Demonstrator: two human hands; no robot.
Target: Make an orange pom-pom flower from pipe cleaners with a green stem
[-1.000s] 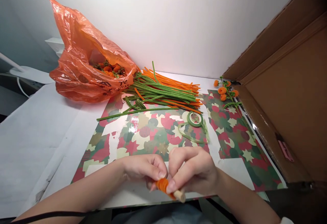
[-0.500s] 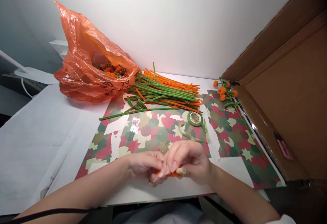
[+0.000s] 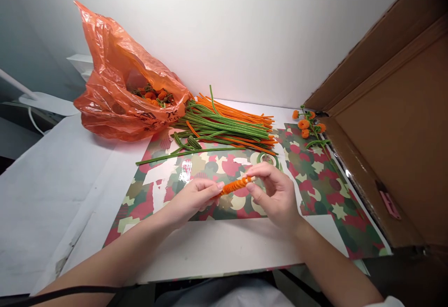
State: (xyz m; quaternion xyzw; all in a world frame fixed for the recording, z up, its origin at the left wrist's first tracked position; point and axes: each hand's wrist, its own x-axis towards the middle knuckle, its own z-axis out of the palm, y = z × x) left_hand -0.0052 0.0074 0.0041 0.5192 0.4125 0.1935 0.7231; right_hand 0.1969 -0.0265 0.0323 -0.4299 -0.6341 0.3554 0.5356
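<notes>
Left hand (image 3: 194, 198) and right hand (image 3: 277, 194) pinch an orange coil (image 3: 235, 186); behind them, half hidden, seemingly a tape roll (image 3: 268, 157).

The orange bag (image 3: 112, 69) bears print (blurred, unreadable).

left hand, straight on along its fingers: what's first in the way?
The left hand points right and slightly away. First in line is the orange pipe-cleaner coil that it pinches, then the right hand holding the coil's other end. Both seem at about one depth.
</notes>
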